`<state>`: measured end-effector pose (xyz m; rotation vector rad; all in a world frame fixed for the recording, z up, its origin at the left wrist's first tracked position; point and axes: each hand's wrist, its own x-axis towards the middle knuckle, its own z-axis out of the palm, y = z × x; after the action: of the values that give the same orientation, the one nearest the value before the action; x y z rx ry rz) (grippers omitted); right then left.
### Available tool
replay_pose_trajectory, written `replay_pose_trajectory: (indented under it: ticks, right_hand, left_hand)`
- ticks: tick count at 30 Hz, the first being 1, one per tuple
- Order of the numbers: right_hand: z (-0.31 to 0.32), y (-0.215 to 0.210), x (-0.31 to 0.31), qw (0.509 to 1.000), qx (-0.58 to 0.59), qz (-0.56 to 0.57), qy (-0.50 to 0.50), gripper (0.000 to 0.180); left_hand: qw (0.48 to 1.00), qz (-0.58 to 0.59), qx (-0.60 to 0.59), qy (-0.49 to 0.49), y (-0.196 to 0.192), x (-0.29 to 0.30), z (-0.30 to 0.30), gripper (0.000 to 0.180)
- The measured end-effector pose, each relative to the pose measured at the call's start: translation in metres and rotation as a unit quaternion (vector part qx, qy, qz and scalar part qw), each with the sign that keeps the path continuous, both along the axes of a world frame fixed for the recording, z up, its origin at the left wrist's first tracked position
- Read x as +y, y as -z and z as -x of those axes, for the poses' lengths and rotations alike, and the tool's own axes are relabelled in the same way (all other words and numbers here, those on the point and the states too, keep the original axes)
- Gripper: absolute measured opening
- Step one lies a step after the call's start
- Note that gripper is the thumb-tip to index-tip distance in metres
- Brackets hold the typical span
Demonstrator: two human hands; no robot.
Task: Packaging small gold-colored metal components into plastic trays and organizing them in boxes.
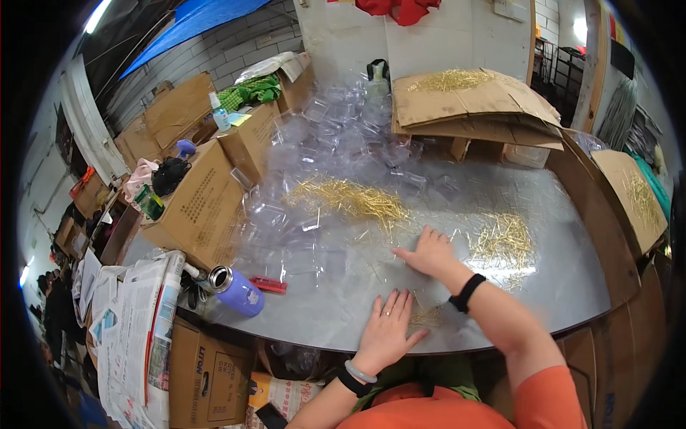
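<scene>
My left hand point(386, 327) lies flat near the front edge of the grey metal table point(321, 312), fingers stretched out. Beside its thumb is a small bunch of thin gold sticks point(426, 317). Farther forward, my right hand point(431, 254) rests low over the tabletop with its thumb out to the left and its fingers extended. Neither hand shows anything held. Right of my right hand spreads a pile of gold sticks point(504, 239). Another, longer heap of gold sticks point(350, 200) lies ahead and to the left, partly beside clear plastic boxes.
Many clear plastic boxes point(336, 136) are heaped at the back left. A purple bottle point(239, 292), a red tool point(269, 284) and a cardboard carton point(196, 207) stand at left. Cardboard sheets point(471, 107) bearing gold sticks lie at the back; cardboard walls point(597, 207) border the right.
</scene>
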<state>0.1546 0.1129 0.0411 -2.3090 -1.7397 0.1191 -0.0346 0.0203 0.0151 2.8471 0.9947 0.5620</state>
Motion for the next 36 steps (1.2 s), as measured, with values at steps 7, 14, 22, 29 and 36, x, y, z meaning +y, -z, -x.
replay_pose_trajectory:
  ticks: [7, 14, 22, 29, 36]
  right_hand:
    - [0.044, 0.018, 0.015, 0.996, -0.064, 0.063, -0.027, 0.073]
    - [-0.017, 0.011, -0.073, 0.931, -0.146, -0.094, -0.322, 0.032]
    - [-0.008, 0.007, -0.024, 0.958, -0.059, -0.083, -0.269, 0.017]
    - [-0.021, 0.030, 0.033, 0.995, -0.015, -0.039, -0.094, 0.025]
    - [0.000, -0.023, -0.004, 0.954, -0.009, 0.200, -0.224, 0.016]
  left_hand:
    - [1.000, 0.017, -0.008, -0.002, 0.003, 0.000, 0.009, 0.085]
    - [0.999, -0.008, -0.034, -0.032, 0.008, -0.004, 0.004, 0.086]
    - [0.999, -0.008, -0.020, -0.032, 0.005, -0.001, 0.005, 0.085]
    - [0.999, -0.003, -0.027, -0.031, 0.006, -0.002, 0.005, 0.085]
    - [0.999, -0.001, -0.027, -0.036, 0.007, -0.003, 0.005, 0.084]
